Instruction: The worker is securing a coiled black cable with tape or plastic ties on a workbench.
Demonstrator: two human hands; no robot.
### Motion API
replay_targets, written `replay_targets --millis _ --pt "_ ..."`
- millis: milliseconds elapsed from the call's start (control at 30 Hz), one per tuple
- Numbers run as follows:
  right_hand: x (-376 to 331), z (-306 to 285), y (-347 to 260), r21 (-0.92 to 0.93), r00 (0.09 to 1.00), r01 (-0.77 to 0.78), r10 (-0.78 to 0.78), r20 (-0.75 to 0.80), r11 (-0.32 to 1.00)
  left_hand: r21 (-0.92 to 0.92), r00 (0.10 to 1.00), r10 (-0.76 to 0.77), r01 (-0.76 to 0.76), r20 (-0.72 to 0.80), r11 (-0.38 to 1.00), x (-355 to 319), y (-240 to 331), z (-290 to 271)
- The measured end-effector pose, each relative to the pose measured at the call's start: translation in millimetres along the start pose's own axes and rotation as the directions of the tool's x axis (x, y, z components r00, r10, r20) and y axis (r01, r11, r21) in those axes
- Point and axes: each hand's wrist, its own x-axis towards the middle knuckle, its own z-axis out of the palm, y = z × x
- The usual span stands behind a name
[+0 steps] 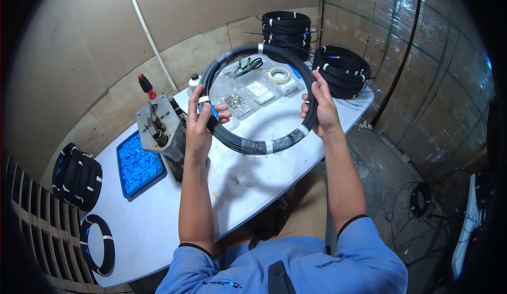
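Between both hands I hold up a large coil of black cable [236,142] above the white table. White ties and clear tape bind it at several places. My left hand [200,119] is closed on the coil's left side, beside a white tie and a small blue connector [215,112]. On the opposite side my right hand [323,106] grips the coil, thumb pointing up and fingers curled at the inner edge. Through the ring show a plastic tray of small white parts [259,90], a bag of small metal parts [236,103] and a roll of tape [278,75].
A metal hand press [163,122] with a red-tipped handle stands left, beside a tray of blue pieces [138,162]. Stacked cable coils [285,32] and another pile [342,72] stand at the back right. More coils [78,176] lie left, with a single coil [99,244] near the table's corner.
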Motion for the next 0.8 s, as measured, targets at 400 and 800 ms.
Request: replay_targets --millis 400,800 --pt "12 -15 -75 -0.887 0.876 -0.072 0.454 0.163 0.457 0.574 0.895 -0.444 0.338 0.049 0.745 21 49 -32" --pt "24 -27 -34 -0.297 0.978 -0.087 0.139 0.158 0.951 0.636 0.982 -0.181 0.174 -0.054 0.752 10 3 -14"
